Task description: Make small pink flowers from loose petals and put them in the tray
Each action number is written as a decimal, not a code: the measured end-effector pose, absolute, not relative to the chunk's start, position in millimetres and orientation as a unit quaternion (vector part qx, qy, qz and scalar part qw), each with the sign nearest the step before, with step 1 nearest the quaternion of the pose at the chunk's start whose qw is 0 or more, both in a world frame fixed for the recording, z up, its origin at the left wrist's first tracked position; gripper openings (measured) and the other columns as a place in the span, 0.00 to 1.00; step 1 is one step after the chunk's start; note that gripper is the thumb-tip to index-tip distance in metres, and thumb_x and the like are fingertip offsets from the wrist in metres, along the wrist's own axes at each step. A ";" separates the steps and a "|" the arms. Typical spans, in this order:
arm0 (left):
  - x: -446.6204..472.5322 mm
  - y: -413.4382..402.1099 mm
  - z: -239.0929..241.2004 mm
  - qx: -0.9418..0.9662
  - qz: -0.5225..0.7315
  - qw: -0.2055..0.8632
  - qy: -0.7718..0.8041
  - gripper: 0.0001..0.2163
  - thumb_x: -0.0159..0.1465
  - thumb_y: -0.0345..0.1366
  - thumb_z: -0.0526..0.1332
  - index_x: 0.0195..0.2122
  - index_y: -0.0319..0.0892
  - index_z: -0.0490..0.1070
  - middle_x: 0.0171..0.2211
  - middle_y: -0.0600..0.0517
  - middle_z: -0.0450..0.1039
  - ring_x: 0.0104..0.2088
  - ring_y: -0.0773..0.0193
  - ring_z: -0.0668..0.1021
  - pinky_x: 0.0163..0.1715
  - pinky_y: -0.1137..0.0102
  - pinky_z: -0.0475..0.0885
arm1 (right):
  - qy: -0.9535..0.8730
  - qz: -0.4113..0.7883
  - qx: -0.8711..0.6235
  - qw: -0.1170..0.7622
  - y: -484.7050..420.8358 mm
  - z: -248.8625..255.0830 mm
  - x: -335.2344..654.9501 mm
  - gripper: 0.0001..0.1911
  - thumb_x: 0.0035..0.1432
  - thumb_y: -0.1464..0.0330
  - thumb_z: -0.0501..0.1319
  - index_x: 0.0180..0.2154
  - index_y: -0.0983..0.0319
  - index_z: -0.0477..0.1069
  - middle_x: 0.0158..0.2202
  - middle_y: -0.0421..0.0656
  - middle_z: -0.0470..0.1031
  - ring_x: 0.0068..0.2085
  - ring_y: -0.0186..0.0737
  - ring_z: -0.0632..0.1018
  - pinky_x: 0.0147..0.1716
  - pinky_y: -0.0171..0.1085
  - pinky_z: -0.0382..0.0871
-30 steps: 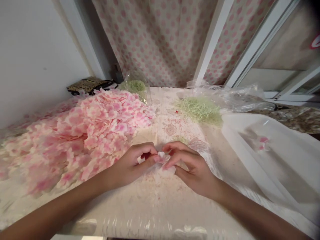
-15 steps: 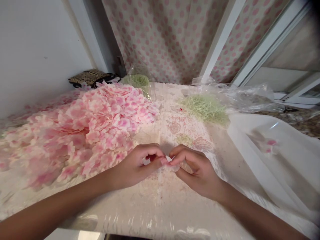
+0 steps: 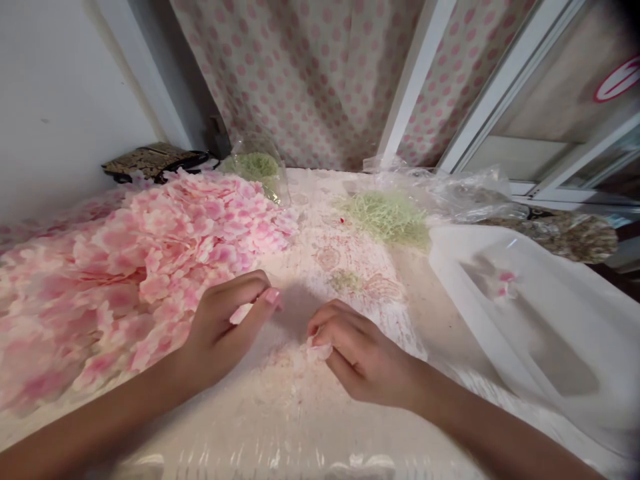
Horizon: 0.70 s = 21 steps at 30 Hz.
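Note:
A large heap of pink-and-cream artificial petals (image 3: 125, 267) covers the left of the table. My left hand (image 3: 225, 327) is beside its edge, pinching a pale petal (image 3: 241, 313) between thumb and fingers. My right hand (image 3: 360, 353) is curled over a second pale petal (image 3: 317, 351), which shows at the fingertips and is partly hidden. The hands are apart, with a small gap of patterned table cover (image 3: 300, 333) between them.
Pale green shredded filler (image 3: 385, 217) lies at the back, near a crumpled clear plastic bag (image 3: 450, 190). Another clear bag of filler (image 3: 256, 168) stands by a dark patterned pouch (image 3: 155, 160). A white plastic sheet (image 3: 515, 320) with several petals lies right.
My hands have moved apart, where they met at the fingertips before. Each now holds its own petal, and the left hand has risen slightly toward the heap. The view has shifted slightly.

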State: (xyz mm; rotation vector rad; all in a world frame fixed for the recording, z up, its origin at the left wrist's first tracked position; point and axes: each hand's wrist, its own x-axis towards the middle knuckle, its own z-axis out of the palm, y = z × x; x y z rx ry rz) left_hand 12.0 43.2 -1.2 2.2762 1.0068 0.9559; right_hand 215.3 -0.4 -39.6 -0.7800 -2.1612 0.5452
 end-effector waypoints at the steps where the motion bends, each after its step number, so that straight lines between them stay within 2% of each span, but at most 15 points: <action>1: 14.0 47.5 0.9 0.830 0.326 0.238 0.386 0.12 0.65 0.32 0.50 0.24 0.40 0.65 0.22 0.55 0.64 0.25 0.70 0.69 0.26 0.74 0.62 | -0.862 0.177 -0.291 0.375 -0.9 -39.5 215.7 0.12 0.51 0.84 0.50 0.36 0.65 0.62 0.36 0.48 0.70 0.39 0.38 0.70 0.39 0.38 0.68; 4: 27.6 68.1 5.5 0.856 0.238 0.223 0.402 0.11 0.64 0.34 0.52 0.25 0.39 0.66 0.24 0.55 0.66 0.26 0.70 0.69 0.26 0.75 0.62 | -0.892 0.062 -0.260 0.365 -2.0 -37.7 216.2 0.11 0.51 0.84 0.50 0.33 0.67 0.65 0.31 0.48 0.71 0.34 0.39 0.70 0.35 0.39 0.69; 7: 54.8 97.6 4.8 0.879 0.215 0.171 0.391 0.09 0.64 0.35 0.52 0.31 0.40 0.70 0.29 0.53 0.71 0.29 0.69 0.71 0.30 0.74 0.63 | -0.893 -0.012 -0.252 0.372 -2.1 -36.7 216.3 0.09 0.53 0.82 0.52 0.29 0.68 0.67 0.28 0.47 0.72 0.32 0.39 0.69 0.32 0.39 0.68; 9: 80.6 118.2 0.1 0.894 0.190 0.118 0.387 0.09 0.63 0.35 0.51 0.34 0.40 0.71 0.31 0.52 0.72 0.32 0.66 0.73 0.34 0.72 0.64 | -0.891 -0.042 -0.251 0.376 -1.4 -37.6 215.7 0.08 0.55 0.80 0.53 0.28 0.67 0.68 0.28 0.45 0.72 0.32 0.38 0.69 0.31 0.38 0.68; 12: 124.6 145.3 -12.6 0.899 0.193 0.094 0.381 0.10 0.63 0.33 0.51 0.33 0.39 0.72 0.36 0.47 0.72 0.40 0.58 0.72 0.45 0.63 0.61 | -0.891 -0.074 -0.250 0.373 0.9 -40.9 214.5 0.08 0.56 0.78 0.55 0.27 0.65 0.68 0.27 0.43 0.72 0.31 0.37 0.69 0.30 0.37 0.66; 17: 174.7 173.7 -31.4 0.886 0.212 0.135 0.390 0.08 0.58 0.28 0.55 0.27 0.36 0.73 0.35 0.44 0.70 0.41 0.54 0.73 0.46 0.59 0.61 | -0.886 -0.095 -0.262 0.371 6.6 -42.7 214.4 0.11 0.56 0.80 0.53 0.25 0.64 0.66 0.24 0.42 0.69 0.30 0.35 0.68 0.29 0.35 0.65; 21: 175.3 177.7 -27.2 0.860 0.244 0.232 0.384 0.07 0.57 0.29 0.56 0.29 0.37 0.74 0.36 0.46 0.71 0.36 0.61 0.74 0.39 0.66 0.66 | -0.889 -0.097 -0.267 0.359 9.2 -43.1 215.4 0.10 0.57 0.79 0.52 0.26 0.64 0.66 0.24 0.41 0.69 0.30 0.35 0.68 0.29 0.35 0.64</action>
